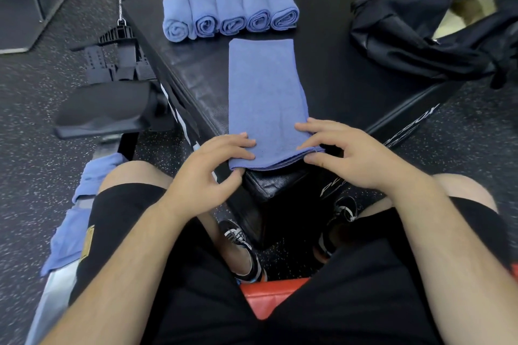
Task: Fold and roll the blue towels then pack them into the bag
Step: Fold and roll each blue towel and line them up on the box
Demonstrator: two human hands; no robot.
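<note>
A blue towel (263, 92), folded into a long strip, lies flat on the black padded box (336, 64), running away from me. My left hand (207, 171) pinches its near left corner, fingers on top and thumb under the edge. At the near right corner my right hand (342, 151) does the same, fingers resting on the cloth and thumb beneath. Several rolled blue towels (229, 8) stand side by side in a row at the far end of the box. The black bag (426, 33) lies slumped on the box at the right.
More blue towels (84, 204) hang in a pile on a seat at my left, beside my left thigh. Black gym equipment (112, 87) stands left of the box. A speckled rubber floor surrounds everything. I sit on a red bench (269, 297).
</note>
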